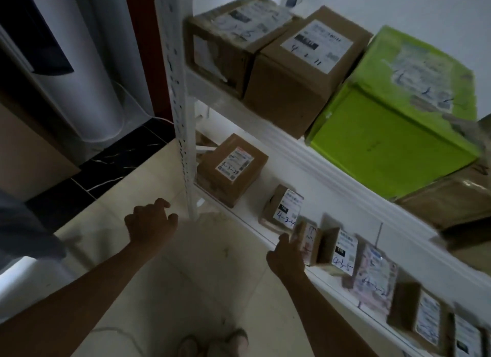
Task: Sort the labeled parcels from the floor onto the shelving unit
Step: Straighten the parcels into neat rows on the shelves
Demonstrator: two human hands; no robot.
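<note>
Small parcel (308, 241) on shelf (254, 195), held by right hand (285, 259) fingers (284, 239)

The white shelving unit (183, 133) stands on pale floor tiles (164, 277). Its lower shelf (252, 225) runs just beyond the right grip (288, 258), which holds a small parcel (305, 242) at the shelf's front edge. Left of that grip and farther back sit a small box marked 4-3-4 (283, 209) and a bigger brown box (231, 168) near the upright. To the grip's right stand a box marked 4-3-5 (341, 250), a pinkish packet (374, 281) and two more labelled boxes (418, 311). On the upper shelf (332, 157), above the grip, lie two brown cartons (297, 72), a green box (393, 144) and a taped brown parcel (451, 201).
</note>
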